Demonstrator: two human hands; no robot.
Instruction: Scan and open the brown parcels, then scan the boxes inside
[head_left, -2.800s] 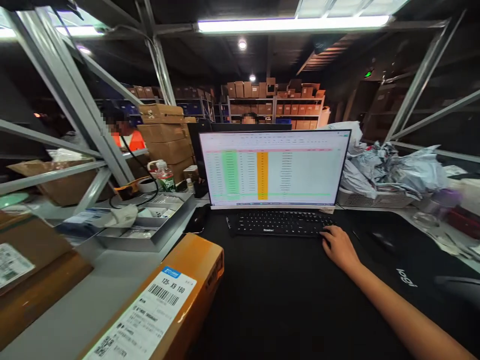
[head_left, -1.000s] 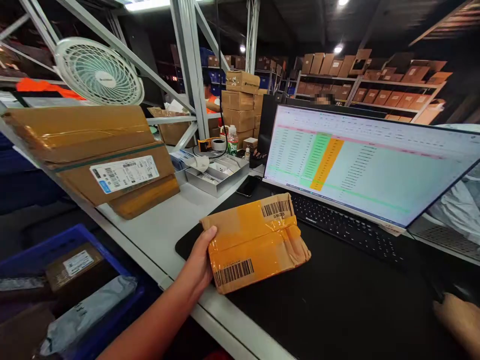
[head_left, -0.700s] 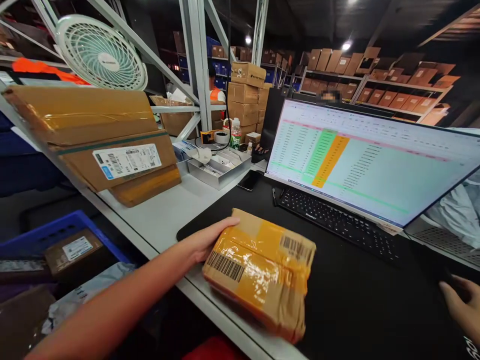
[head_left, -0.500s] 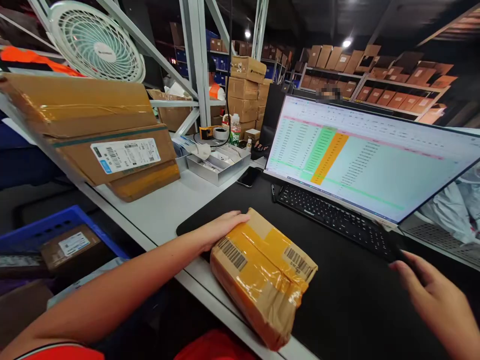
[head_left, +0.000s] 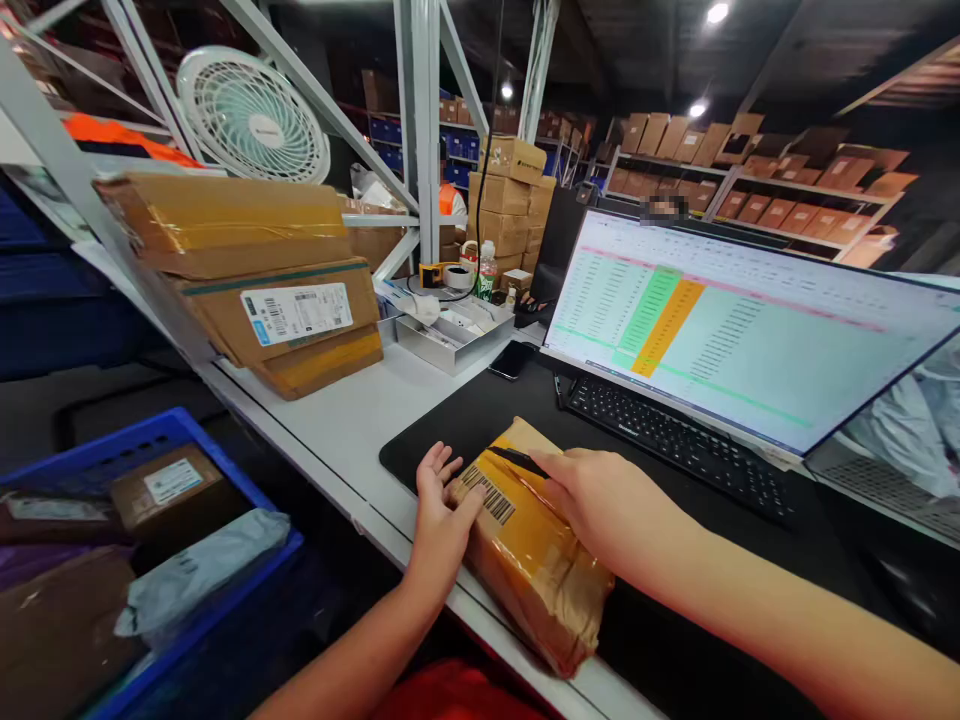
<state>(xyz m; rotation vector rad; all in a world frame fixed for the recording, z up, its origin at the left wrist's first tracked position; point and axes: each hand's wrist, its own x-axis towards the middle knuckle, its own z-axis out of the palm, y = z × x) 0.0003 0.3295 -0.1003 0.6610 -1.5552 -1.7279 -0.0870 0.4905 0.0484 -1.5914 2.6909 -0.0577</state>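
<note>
1. Along the taped upper face of the box (head_left: 555,560), a thin dark tool (head_left: 517,460) points toward the far left corner. The right grip (head_left: 604,500) is closed around it; whether the tip has entered the tape cannot be told.
2. The left grip (head_left: 441,525) is wide, fingers spread, its thumb touching the box by the barcode (head_left: 489,493). It seems to steady rather than clasp.
3. If the tool is sharp, as looks likely, a slip could catch that thumb, near the tip; tape giving way suddenly would cause it.
4. Pressing too deep could mark the contents, which are hidden.
5. With so loose a left hold, a pull toward the person might turn the box or slide it off the surface (head_left: 360,425), since its near end comes to the front edge.
6. As for position, the box sits partly on the mat (head_left: 427,435), right of the left grip and partly beneath the right.
</note>
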